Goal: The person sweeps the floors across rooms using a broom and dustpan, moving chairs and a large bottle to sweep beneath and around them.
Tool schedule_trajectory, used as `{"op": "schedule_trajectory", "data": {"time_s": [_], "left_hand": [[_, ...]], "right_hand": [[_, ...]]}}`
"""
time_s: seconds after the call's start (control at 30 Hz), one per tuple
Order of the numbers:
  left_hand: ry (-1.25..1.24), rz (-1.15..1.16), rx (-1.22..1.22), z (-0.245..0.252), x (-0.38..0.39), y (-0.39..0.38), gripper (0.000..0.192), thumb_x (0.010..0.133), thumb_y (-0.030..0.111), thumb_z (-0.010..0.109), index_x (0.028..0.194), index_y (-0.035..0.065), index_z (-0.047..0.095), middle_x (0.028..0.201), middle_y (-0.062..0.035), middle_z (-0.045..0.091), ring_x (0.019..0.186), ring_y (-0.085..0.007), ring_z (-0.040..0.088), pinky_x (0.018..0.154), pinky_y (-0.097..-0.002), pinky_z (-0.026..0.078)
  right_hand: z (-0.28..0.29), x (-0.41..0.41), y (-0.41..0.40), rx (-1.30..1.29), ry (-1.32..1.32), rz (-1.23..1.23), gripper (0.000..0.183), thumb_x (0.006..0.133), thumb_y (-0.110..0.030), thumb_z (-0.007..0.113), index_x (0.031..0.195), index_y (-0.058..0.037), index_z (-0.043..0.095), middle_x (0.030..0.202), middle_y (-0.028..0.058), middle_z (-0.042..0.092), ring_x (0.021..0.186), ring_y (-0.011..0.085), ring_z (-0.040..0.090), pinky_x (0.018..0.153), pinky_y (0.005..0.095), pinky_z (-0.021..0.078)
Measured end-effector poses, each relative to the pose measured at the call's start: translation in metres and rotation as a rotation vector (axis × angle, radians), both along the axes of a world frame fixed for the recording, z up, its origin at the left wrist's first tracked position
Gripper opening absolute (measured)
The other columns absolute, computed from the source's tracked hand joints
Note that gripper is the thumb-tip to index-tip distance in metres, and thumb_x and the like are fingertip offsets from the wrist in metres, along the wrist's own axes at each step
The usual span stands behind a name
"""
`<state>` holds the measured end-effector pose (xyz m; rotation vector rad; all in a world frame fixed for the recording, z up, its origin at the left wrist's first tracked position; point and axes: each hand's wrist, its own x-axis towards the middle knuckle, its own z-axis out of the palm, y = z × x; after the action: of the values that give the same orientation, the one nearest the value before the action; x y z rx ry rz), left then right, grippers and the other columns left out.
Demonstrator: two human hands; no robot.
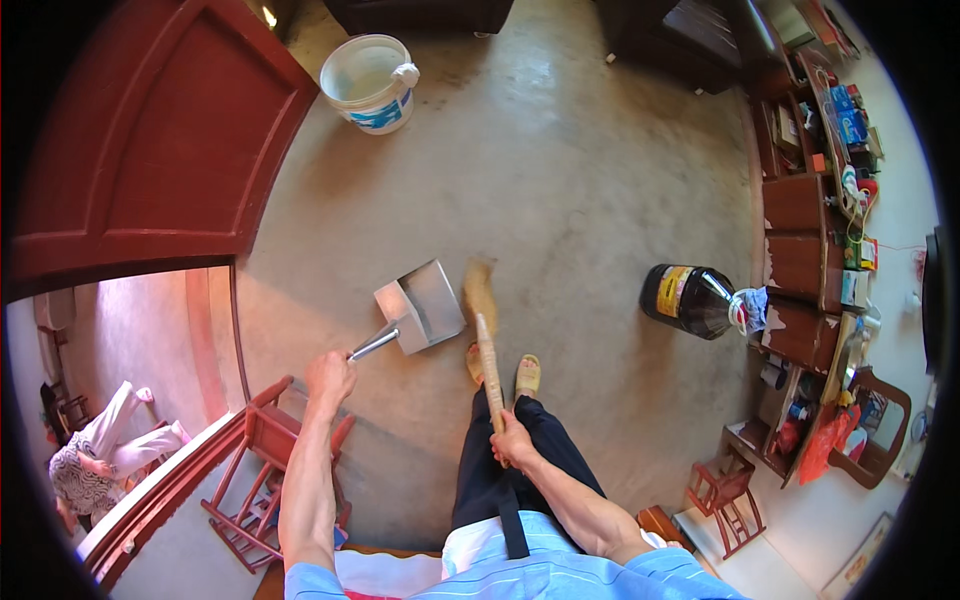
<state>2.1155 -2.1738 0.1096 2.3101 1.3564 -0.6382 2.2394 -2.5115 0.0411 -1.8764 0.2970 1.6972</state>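
My left hand [331, 381] is closed around the shiny metal handle of a dustpan [421, 306]. The pan is grey metal, and its open mouth faces up and to the right, towards the broom. In my right hand [514, 441] is the pale handle of a short straw broom [481, 294]. Its brown bristles reach the concrete floor just right of the dustpan and look slightly blurred. My feet, in yellow slippers [528, 373], stand on either side of the lower broom handle.
A white bucket [379, 112] stands by the red door [176, 135]. To the right are a large dark jug [686, 301] and a cluttered wooden cabinet [799, 274]. A red wooden chair [274, 435] is beside my left arm. Beyond the doorway sits a person [90, 472].
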Motion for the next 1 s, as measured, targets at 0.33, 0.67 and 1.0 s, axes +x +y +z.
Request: {"op": "schedule_trajectory", "data": {"time_s": [0.33,0.67,1.0], "left_hand": [[0.012,0.079,0.0,0.001,-0.004,-0.006,0.025,0.078,0.017,0.054,0.095,0.0143,0.071,0.082,-0.0187,0.066,0.079,-0.0355,0.065,0.071,-0.0454,0.05],[0.019,0.121,0.0,0.004,0.0,-0.014,0.025,0.079,0.019,0.055,0.098,0.0141,0.071,0.084,-0.0187,0.067,0.082,-0.0356,0.064,0.074,-0.0449,0.05],[0.028,0.281,-0.014,0.007,0.002,-0.024,0.026,0.08,0.02,0.054,0.1,0.0146,0.07,0.089,-0.0174,0.067,0.086,-0.0347,0.064,0.078,-0.0441,0.05]], "right_hand": [[0.042,0.058,-0.007,-0.005,-0.185,0.389,0.067,0.075,-0.001,0.055,0.138,-0.0185,0.04,0.077,0.0119,0.064,0.048,0.0204,0.057,0.042,0.0345,0.0461],[-0.013,0.234,-0.07,-0.016,-0.235,-0.158,0.061,0.075,0.011,0.049,0.132,-0.0107,0.041,0.068,0.0058,0.051,0.047,0.0145,0.05,0.036,0.0311,0.0414],[-0.013,0.11,-0.012,0.029,-0.114,0.213,0.068,0.077,0.001,0.054,0.14,-0.0144,0.034,0.066,0.0103,0.058,0.045,0.0172,0.054,0.04,0.0328,0.0453]]}}
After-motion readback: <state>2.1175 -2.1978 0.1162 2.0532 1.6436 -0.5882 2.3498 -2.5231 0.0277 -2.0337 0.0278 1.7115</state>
